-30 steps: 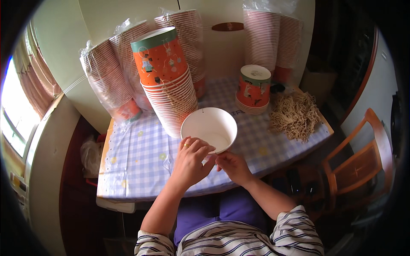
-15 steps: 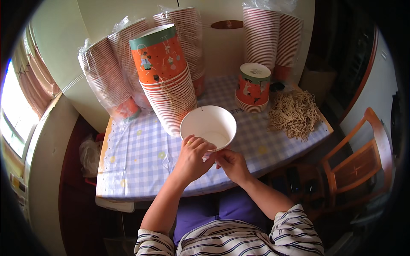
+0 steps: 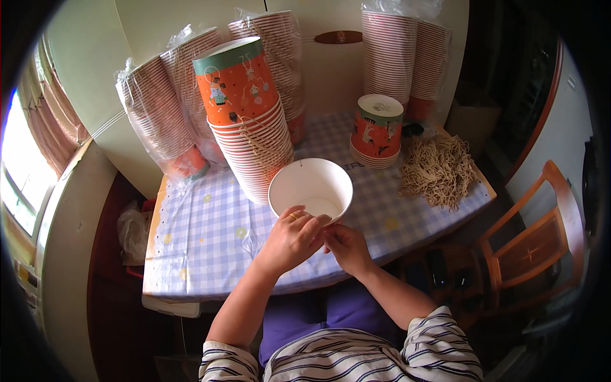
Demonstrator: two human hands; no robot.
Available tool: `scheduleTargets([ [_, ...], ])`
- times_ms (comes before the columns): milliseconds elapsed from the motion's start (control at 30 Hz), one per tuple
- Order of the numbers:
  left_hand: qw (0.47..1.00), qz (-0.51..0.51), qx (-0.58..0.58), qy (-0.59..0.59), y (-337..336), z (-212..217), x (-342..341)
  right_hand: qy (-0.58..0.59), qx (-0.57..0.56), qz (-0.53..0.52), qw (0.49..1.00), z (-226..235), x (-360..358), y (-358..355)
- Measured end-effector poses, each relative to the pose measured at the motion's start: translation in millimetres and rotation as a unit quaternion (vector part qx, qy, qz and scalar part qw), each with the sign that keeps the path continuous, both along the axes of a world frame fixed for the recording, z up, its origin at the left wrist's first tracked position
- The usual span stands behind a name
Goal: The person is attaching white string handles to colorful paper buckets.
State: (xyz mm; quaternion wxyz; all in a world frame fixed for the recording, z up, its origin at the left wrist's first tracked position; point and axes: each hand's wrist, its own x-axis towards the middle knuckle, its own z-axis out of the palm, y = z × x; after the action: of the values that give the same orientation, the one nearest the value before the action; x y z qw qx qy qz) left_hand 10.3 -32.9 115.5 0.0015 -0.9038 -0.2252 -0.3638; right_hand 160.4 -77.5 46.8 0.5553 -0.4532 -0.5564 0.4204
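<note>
A paper bucket (image 3: pixel 310 184), white inside, stands near the table's front edge with its mouth tilted up at me. My left hand (image 3: pixel 294 239) is closed on its near rim, the fingers reaching over the edge. Just right of it, my right hand (image 3: pixel 347 249) pinches at the outside of the same rim; whatever lies between those fingertips is hidden. The two hands nearly touch. A small dark mark shows at the bucket's far rim. Behind it on the left rises a tall leaning stack of orange and green paper buckets (image 3: pixel 235 83), with tan cord hanging down its side.
A heap of tan cords (image 3: pixel 439 170) lies at the table's right, beside a short upside-down bucket stack (image 3: pixel 377 130). Plastic-wrapped bucket stacks (image 3: pixel 153 111) line the back. A blue checked cloth (image 3: pixel 210 254) covers the table. A wooden chair (image 3: pixel 534 235) stands at right.
My left hand has shifted slightly right along the near rim, its fingers now closer to my right hand. The right hand and the bucket have barely moved.
</note>
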Motion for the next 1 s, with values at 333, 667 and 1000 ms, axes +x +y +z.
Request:
scheduleTargets([
  [333, 0.998, -0.037, 0.043, 0.012, 4.6, 2.0, -3.4, 0.022, -0.005, 0.009, 1.000, -5.8, 3.0, 2.5],
  [667, 0.999, -0.035, -0.026, 0.007, -0.4, 5.4, -5.6, -0.013, -0.026, 0.047, 0.998, 2.7, 11.9, 2.1],
  [1000, 0.975, 0.121, -0.145, 0.115, -9.0, 42.4, -62.2, -0.045, -0.001, -0.092, 0.995, 14.6, 81.0, 33.1],
])
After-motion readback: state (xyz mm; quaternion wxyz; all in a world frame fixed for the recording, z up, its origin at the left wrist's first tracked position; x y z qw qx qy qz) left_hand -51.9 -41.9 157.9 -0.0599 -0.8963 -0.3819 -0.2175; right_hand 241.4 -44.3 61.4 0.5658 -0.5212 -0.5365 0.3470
